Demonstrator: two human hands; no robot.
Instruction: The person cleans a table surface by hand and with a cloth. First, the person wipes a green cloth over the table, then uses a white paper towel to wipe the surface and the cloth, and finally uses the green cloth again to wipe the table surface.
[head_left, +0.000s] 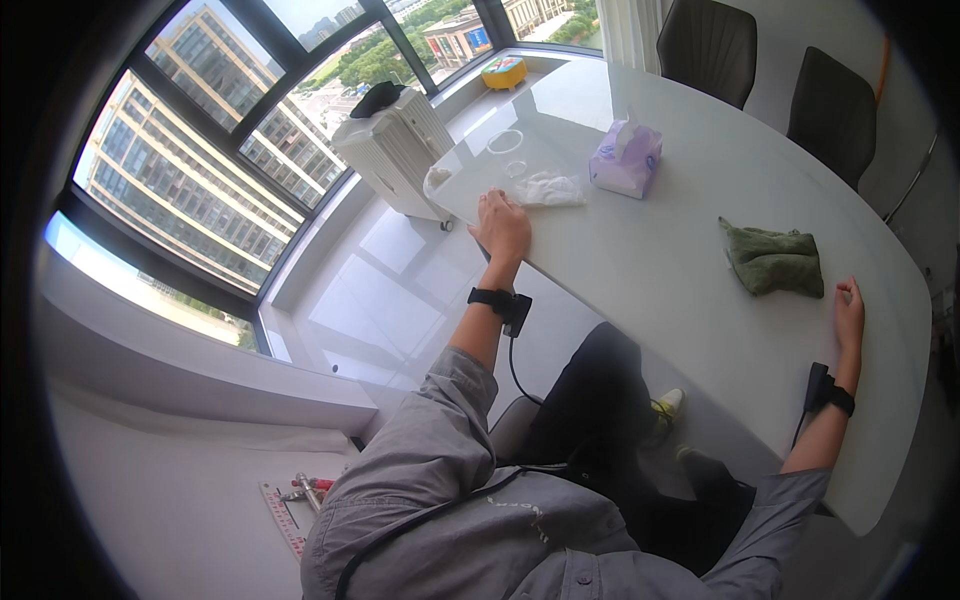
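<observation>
My left hand (503, 228) rests at the near left edge of the white table (690, 290), thumb apart from the loosely bent fingers, with nothing visible in it. Just beyond it lies a crumpled clear plastic bag (550, 190). At the table's right side, my right hand (850, 312) lies on its edge with the fingers slightly curled, and I see nothing held there. A folded dark green cloth (775, 260) is close to its left, apart from the fingers. Both wrists wear black straps with a small device.
A purple tissue box (626, 160) stands farther back on the table, near a white ring (505, 141) and a smaller clear ring (515, 168). A white suitcase (395, 150) stands beyond the left edge. Dark chairs (832, 115) line the far right side.
</observation>
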